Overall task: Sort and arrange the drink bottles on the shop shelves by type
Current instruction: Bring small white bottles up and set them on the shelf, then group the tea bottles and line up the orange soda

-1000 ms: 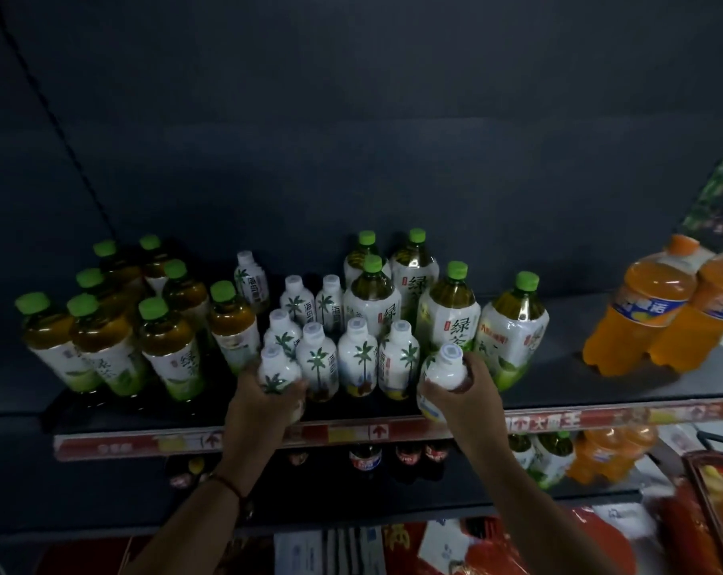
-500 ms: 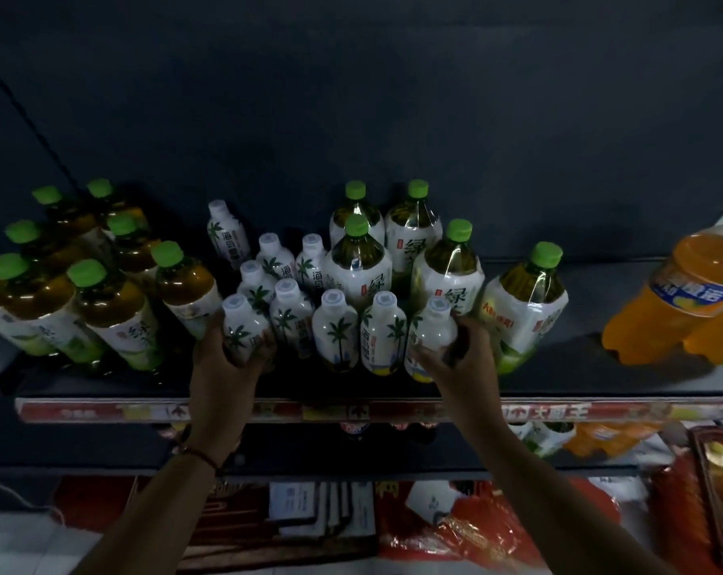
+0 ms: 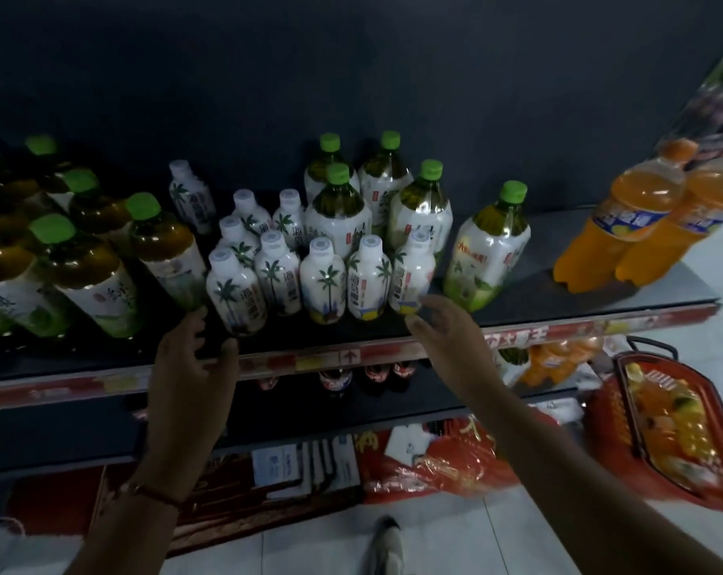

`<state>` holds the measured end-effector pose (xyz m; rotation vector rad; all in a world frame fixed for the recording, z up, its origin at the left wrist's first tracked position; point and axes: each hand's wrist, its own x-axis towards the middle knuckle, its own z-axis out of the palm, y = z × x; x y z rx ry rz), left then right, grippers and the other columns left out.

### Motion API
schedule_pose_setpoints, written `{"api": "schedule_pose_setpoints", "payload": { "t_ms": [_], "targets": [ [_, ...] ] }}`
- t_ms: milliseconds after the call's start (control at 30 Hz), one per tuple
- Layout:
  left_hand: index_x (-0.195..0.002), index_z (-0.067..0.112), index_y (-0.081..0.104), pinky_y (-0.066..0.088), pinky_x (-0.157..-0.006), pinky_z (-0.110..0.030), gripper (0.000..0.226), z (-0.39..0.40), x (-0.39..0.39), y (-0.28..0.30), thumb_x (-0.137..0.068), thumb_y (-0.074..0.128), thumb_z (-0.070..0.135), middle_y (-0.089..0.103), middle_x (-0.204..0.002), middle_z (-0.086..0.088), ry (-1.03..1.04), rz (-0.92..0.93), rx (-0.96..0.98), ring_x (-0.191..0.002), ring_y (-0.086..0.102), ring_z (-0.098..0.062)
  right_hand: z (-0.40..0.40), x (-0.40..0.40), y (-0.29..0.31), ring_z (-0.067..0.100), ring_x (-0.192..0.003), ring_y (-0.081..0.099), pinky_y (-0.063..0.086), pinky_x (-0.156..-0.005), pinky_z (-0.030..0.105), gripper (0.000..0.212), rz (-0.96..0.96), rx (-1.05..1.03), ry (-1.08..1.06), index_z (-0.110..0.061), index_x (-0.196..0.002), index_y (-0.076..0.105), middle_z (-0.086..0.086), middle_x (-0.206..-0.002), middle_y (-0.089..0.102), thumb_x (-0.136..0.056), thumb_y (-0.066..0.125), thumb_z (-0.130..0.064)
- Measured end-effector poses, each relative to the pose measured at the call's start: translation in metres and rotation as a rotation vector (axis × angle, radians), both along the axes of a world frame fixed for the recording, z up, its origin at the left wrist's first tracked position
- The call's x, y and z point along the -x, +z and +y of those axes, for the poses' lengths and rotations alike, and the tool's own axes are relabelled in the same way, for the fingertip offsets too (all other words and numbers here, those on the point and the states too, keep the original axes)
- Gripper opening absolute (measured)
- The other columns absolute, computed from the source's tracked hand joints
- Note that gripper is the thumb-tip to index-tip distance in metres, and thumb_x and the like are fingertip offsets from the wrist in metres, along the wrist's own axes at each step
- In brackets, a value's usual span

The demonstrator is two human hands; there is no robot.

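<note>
Several small white coconut-drink bottles with palm-tree labels (image 3: 322,280) stand grouped at the middle front of the dark shelf (image 3: 559,309). My left hand (image 3: 189,359) hovers open just below the leftmost front white bottle (image 3: 235,294), holding nothing. Below the rightmost front white bottle (image 3: 411,276), my right hand (image 3: 447,325) is open, fingertips close to its base. Green-capped tea bottles with white labels (image 3: 343,217) stand behind the white ones. Amber green-capped tea bottles (image 3: 86,271) fill the left side.
Two large orange soda bottles (image 3: 625,226) stand at the shelf's right end. A red price strip (image 3: 343,356) edges the shelf front. Cola bottles (image 3: 335,379) sit on the lower shelf. A red shopping basket (image 3: 675,425) with drinks rests on the floor at right.
Both hands have let go of the outer white bottles and drawn back towards the shelf edge. The bottles now stand in the front row.
</note>
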<state>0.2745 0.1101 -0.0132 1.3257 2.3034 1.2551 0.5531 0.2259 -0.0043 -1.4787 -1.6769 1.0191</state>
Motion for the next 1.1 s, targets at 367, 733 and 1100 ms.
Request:
{"api": "schedule_pose_setpoints", "payload": {
  "t_ms": [367,733,1100],
  "targets": [
    [-0.133,0.018,0.06,0.047,-0.102,-0.045,0.052,-0.04,-0.109,-0.057,-0.093,0.044,0.047,0.059,-0.133,-0.003,-0.627,0.264,0.245,-0.125,0.054,-0.024,-0.095,-0.097,-0.039,0.005,-0.116,0.054,0.049,-0.094,0.031,0.042,-0.195,0.049,0.031,-0.033,-0.13,0.055,-0.014,-0.127,0.057,-0.09,0.061,-0.045],
    [-0.134,0.022,0.059,0.049,-0.096,-0.045,0.051,0.083,-0.315,-0.185,-0.088,0.051,0.043,0.055,-0.139,-0.006,-0.635,0.344,0.384,-0.122,0.055,-0.031,-0.029,-0.258,-0.188,0.004,-0.115,0.054,0.051,-0.087,0.027,0.046,-0.217,0.143,-0.045,-0.033,-0.132,0.052,-0.016,-0.131,0.052,-0.088,0.066,-0.037],
    [-0.151,0.024,0.03,0.045,-0.105,-0.037,0.092,0.243,-0.377,-0.397,-0.074,0.071,0.055,0.043,-0.148,-0.004,-0.391,-0.141,0.138,-0.135,0.044,-0.018,0.139,-0.298,-0.373,0.015,-0.129,0.044,0.046,-0.103,0.039,0.091,-0.131,0.047,-0.1,-0.026,-0.148,0.028,0.003,-0.143,0.041,-0.071,0.074,-0.045]
  ]
}}
